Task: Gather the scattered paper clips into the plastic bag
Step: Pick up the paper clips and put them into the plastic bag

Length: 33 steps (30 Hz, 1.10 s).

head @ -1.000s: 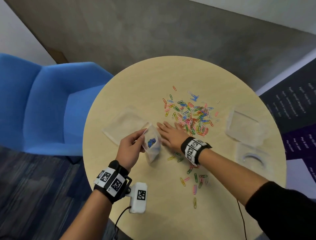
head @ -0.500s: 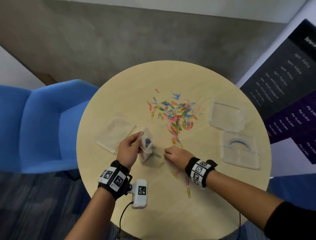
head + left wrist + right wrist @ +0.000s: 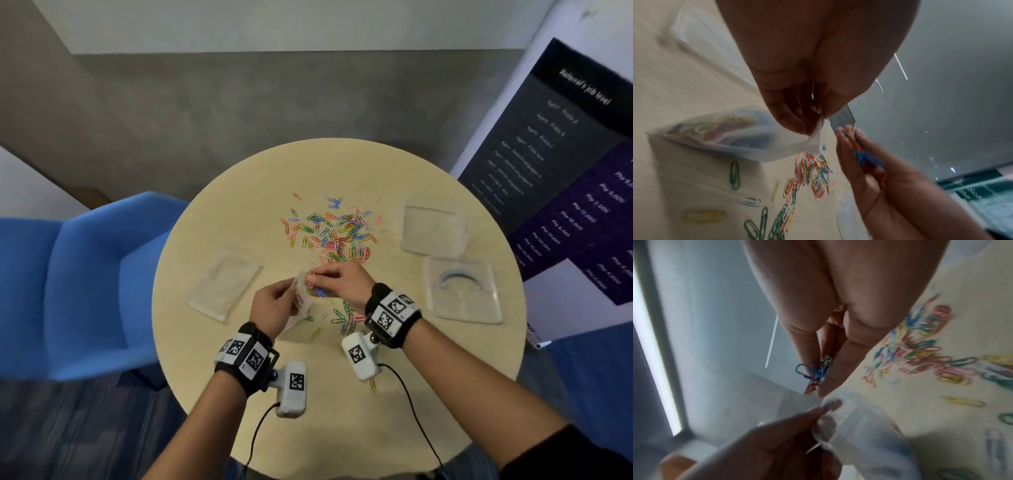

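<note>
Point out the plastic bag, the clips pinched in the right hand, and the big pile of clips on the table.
plastic bag (image 3: 719, 136), left wrist view, on its bulging side.
clips in the right hand (image 3: 813, 372), right wrist view, on the blue clips.
pile of clips (image 3: 334, 233), head view, on the pile's middle.

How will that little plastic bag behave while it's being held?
Likely floppy: the plastic bag crumples where the left hand pinches it. It probably sags, since clips bulge at its bottom. Its mouth may fall shut, as only one edge is held.

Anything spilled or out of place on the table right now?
Nothing beyond the job itself: loose paper clips lie scattered on the table. The left hand pinches the plastic bag; the right hand holds clips at its mouth.
</note>
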Each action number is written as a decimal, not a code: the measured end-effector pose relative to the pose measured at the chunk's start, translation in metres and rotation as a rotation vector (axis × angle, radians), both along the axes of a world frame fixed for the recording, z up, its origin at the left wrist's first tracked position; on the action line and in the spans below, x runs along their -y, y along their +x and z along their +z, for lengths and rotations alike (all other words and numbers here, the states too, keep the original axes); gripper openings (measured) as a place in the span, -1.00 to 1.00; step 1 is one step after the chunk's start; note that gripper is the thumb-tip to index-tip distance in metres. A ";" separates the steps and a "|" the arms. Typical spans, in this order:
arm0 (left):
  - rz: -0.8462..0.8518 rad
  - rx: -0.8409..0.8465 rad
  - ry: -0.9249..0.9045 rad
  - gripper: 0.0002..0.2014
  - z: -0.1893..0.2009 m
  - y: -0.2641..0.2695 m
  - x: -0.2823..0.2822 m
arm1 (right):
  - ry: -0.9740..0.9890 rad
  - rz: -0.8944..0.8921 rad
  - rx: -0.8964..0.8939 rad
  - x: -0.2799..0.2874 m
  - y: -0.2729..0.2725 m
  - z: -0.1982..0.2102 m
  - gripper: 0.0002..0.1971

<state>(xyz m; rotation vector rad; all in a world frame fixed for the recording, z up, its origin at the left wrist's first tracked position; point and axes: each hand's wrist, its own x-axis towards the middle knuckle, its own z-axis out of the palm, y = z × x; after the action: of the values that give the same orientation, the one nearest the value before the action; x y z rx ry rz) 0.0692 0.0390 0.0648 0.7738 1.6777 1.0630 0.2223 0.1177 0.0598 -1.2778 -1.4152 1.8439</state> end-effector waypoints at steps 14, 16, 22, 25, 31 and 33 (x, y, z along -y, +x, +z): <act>0.089 -0.070 0.028 -0.76 0.000 -0.022 0.009 | 0.832 0.090 0.414 0.012 -0.005 -0.006 -0.71; 0.122 -0.057 0.033 -0.76 0.000 -0.030 0.012 | 0.938 0.511 0.586 0.025 -0.001 -0.032 -0.73; 0.152 -0.023 0.031 -0.76 -0.003 -0.043 0.018 | 1.062 1.180 0.944 0.053 0.004 -0.088 -0.37; 0.153 -0.022 0.025 -0.76 -0.005 -0.046 0.020 | 1.066 1.143 1.126 0.026 0.023 -0.085 -0.37; 0.155 0.021 0.012 -0.74 -0.007 -0.038 0.017 | 0.836 1.047 1.180 0.011 0.067 -0.080 -0.20; 0.135 0.034 0.019 -0.74 -0.006 -0.030 0.015 | 0.829 1.062 1.169 0.019 0.071 -0.076 -0.09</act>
<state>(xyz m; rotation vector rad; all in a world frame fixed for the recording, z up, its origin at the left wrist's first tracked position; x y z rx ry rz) 0.0390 0.0241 0.0592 0.6585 1.7127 1.1800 0.2931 0.0985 -0.0166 -1.1731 -3.4399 0.4165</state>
